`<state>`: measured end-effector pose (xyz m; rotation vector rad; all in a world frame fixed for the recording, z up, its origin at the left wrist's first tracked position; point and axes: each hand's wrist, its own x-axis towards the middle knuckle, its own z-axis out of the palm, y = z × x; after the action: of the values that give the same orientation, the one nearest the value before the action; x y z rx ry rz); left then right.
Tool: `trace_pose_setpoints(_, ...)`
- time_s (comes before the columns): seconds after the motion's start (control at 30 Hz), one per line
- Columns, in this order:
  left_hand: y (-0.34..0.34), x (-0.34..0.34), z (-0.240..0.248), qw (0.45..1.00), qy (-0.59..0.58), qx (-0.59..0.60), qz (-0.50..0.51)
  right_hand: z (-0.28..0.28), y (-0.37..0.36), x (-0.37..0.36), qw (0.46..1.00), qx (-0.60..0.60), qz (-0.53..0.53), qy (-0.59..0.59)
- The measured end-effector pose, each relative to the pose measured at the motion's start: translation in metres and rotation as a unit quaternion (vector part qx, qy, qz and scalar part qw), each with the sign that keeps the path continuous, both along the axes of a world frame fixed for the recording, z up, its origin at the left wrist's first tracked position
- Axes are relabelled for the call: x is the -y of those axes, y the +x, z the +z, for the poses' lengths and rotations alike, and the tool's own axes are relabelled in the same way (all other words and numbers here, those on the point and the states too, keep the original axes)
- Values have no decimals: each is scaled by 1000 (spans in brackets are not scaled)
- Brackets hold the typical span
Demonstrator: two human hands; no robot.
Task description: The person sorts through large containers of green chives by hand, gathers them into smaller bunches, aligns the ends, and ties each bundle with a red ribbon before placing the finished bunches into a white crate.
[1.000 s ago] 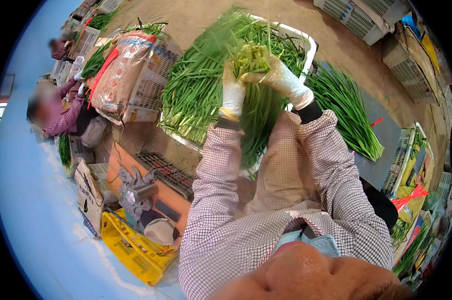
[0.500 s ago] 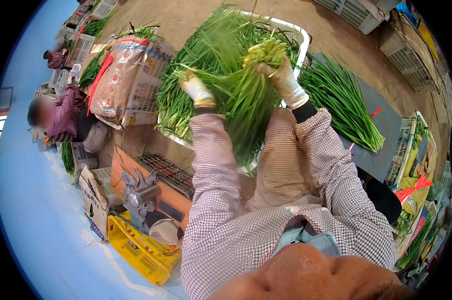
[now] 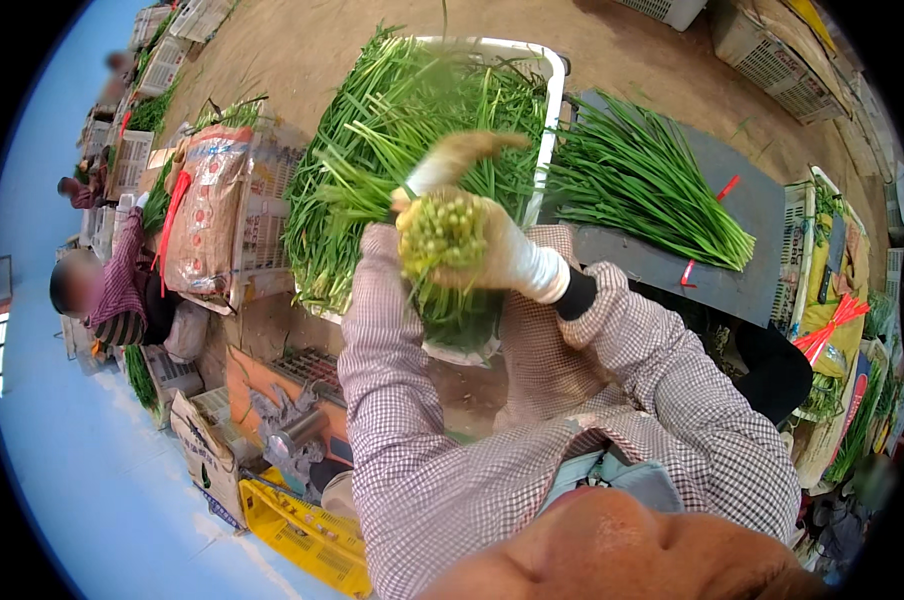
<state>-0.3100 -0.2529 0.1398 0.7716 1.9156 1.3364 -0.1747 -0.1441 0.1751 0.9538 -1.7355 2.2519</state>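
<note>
The gloved right hand (image 3: 494, 250) is clenched round 1 bunch of green stalks (image 3: 440, 238) over the heaped white crate (image 3: 549, 130); the left hand (image 3: 462, 160), just beyond, is too blurred from here to tell if it's pinching anything.

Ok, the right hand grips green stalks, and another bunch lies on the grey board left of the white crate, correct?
Not left: in the head view, the grey board with the other bunch is right of the white crate. The right hand does grip green stalks.
</note>
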Motion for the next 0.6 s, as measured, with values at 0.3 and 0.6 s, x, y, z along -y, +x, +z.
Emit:
trace_pose_setpoints(0.3,-3,28,-165,841,-128,-526,-5,63,96,-193,922,224,-172,-266)
trace_pose_setpoints(0.6,-17,27,-180,842,-200,-500,-34,126,308,-379,705,295,-619,-181)
